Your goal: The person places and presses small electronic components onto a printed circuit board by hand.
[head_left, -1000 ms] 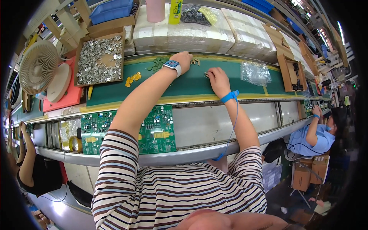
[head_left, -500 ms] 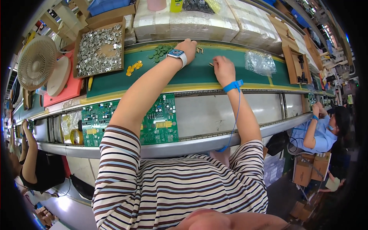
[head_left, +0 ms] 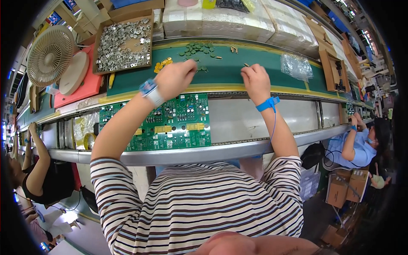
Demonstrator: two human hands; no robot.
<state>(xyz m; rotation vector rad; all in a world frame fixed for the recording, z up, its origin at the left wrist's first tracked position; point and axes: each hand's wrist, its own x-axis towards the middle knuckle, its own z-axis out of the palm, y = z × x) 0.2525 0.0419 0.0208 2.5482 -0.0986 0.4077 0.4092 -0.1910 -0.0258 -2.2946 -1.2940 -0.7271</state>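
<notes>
My left hand (head_left: pixel 176 80), with a watch on its wrist, is over the green mat between the yellow discs (head_left: pixel 162 64) and the green discs (head_left: pixel 197 47). Its fingertips are pinched together; what they hold, if anything, does not show. Farther right, my right hand (head_left: pixel 257 81) wears a blue wrist strap and pinches a small tan stick-like part (head_left: pixel 246 65). Several similar tan parts (head_left: pixel 234 49) stand or lie at the mat's far side. Nearer me, a green circuit board (head_left: pixel 180 114) with yellow components lies on the rail track, partly behind my left forearm.
Back left stands a cardboard tray (head_left: pixel 98 68) of small metal pieces, beside a fan (head_left: pixel 50 55). Clear plastic bags (head_left: pixel 296 67) and an open cardboard box (head_left: pixel 329 76) are to the right. White foam blocks (head_left: pixel 221 27) line the back. A person in blue (head_left: pixel 348 144) sits at right.
My left hand has come back from the tan parts at the far side, moving left and nearer. My right hand stays pinched, slightly farther right in the picture. The whole view has shifted slightly.
</notes>
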